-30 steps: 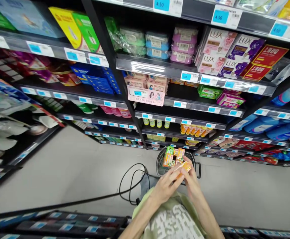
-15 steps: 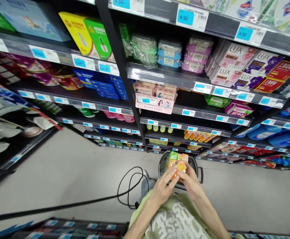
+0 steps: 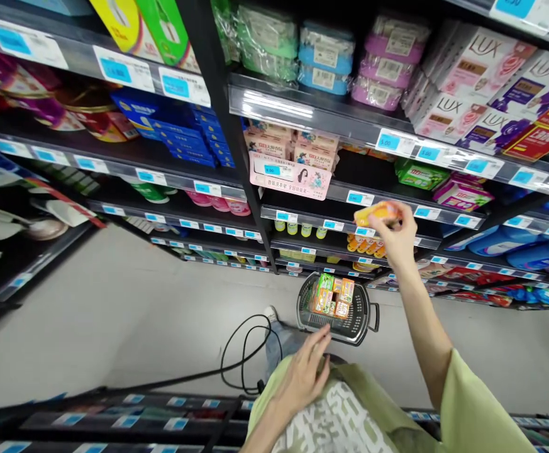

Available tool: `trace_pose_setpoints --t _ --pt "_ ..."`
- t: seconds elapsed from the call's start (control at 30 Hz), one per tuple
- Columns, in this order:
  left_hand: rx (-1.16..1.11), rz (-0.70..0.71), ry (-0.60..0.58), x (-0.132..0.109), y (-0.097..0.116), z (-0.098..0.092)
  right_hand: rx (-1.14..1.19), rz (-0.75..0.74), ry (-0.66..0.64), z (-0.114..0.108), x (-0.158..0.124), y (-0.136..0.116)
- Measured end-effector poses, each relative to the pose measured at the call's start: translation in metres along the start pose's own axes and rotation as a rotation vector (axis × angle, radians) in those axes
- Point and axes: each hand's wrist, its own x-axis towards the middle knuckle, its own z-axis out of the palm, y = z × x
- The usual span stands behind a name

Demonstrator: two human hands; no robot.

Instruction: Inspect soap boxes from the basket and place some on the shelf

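My right hand [image 3: 397,231] is raised in front of the shelves, its fingers closed round an orange-yellow soap pack [image 3: 375,214]. Motion blurs the pack's print. Behind it runs the shelf level with a green soap pack [image 3: 420,175] and purple soap packs [image 3: 461,192]. My left hand [image 3: 308,367] hovers low before my shirt with fingers stretched out and nothing in them. Just beyond its fingertips a dark shopping basket [image 3: 360,327] stands on the floor, holding several orange and green boxed packs [image 3: 333,296].
Pink soap boxes [image 3: 289,151] sit behind a pink sign at middle height. LUX boxes [image 3: 463,94] and plastic-wrapped soap tubs [image 3: 324,56] line the shelf above. A black cable [image 3: 243,362] loops over the floor beside my leg. Another rack [image 3: 29,283] stands at left.
Both hands held the orange pack above the basket before. My right hand has carried it up and right to the shelf, while my left has let go and drawn back. The view has tilted downward.
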Motion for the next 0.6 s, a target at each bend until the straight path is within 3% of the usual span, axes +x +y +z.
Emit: trace_pose_setpoints --t 0.1,0.2,0.37,0.6 --pt "-0.005 0.021 -0.187 -0.006 -0.001 -0.001 -0.202 -0.089 0.107 0.000 0.054 0.010" --pt "0.019 0.012 -0.276 -0.008 -0.006 -0.004 -0.327 -0.111 0.103 0.007 0.090 0.018" --pt "0.037 -0.011 -0.285 0.000 -0.017 -0.013 -0.406 -0.048 0.083 0.034 0.137 0.027" --pt "0.014 -0.066 -0.270 0.002 -0.029 -0.016 -0.497 0.071 -0.015 0.089 0.196 0.037"
